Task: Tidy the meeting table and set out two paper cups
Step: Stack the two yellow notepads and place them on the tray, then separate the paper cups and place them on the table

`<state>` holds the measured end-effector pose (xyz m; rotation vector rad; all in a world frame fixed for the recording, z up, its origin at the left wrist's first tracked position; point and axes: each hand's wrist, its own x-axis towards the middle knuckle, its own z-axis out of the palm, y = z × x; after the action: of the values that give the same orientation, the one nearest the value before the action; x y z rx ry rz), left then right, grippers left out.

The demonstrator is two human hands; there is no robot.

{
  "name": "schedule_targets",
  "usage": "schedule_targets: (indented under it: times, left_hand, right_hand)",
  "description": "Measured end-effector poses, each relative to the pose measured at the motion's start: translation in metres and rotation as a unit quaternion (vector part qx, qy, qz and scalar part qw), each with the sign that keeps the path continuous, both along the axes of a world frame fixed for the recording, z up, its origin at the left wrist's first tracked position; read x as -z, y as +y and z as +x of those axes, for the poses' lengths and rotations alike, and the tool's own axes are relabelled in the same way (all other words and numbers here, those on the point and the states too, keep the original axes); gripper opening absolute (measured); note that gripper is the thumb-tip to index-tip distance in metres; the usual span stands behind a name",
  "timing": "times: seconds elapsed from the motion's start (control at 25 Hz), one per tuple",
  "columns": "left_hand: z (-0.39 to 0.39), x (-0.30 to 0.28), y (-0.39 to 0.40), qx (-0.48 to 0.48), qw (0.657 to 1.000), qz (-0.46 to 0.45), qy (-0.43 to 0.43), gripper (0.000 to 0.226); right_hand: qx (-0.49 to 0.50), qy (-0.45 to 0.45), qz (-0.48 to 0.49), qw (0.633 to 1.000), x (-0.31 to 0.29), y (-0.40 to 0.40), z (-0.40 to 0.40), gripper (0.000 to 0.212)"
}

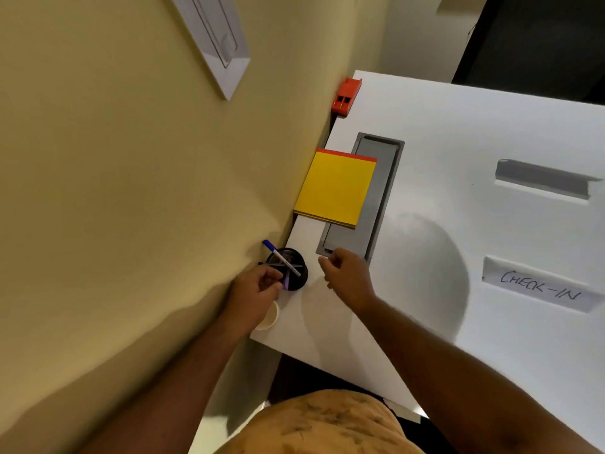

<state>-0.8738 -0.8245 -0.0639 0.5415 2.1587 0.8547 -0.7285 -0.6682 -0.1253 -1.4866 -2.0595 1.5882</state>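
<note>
One cream paper cup (268, 317) stands at the near left corner of the white worktop (458, 132), half hidden under the left hand (253, 288). That hand is pinched on a blue-capped pen (281, 258) in the round black pen holder (289, 270) just beyond the cup. Beside it, the right hand (343, 271) hovers loosely curled, grasping nothing. Farther off lies a yellow notepad (335, 188). Tidying seems the step in hand; next, the pen needs seating, then a second cup must be found.
</note>
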Motion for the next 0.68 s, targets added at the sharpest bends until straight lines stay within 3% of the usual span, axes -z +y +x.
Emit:
schedule_targets:
  times: [0.2, 0.32, 0.4, 0.52, 0.68]
  left_hand:
    - [0.014, 0.013, -0.041, 0.114, 0.981, -0.123, 0.096, 0.012]
    - [0.020, 0.019, -0.061, 0.131, 0.969, -0.166, 0.129, 0.006]
    - [0.021, 0.022, -0.071, 0.122, 0.969, -0.167, 0.134, 0.002]
    - [0.023, 0.025, -0.081, 0.108, 0.978, -0.142, 0.110, 0.022]
    - [0.026, 0.023, -0.096, 0.116, 0.981, -0.074, 0.137, 0.031]
  right_hand:
    - [-0.067, -0.023, -0.042, 0.997, 0.006, -0.066, 0.008, 0.026]
    - [-0.132, -0.039, -0.045, 0.989, 0.007, -0.091, -0.003, 0.032]
    - [-0.160, -0.057, -0.027, 0.985, 0.008, -0.100, -0.014, 0.036]
    - [-0.176, -0.086, 0.001, 0.981, 0.011, -0.109, -0.031, 0.038]
    - [-0.176, -0.110, 0.013, 0.978, 0.016, -0.117, -0.037, 0.027]
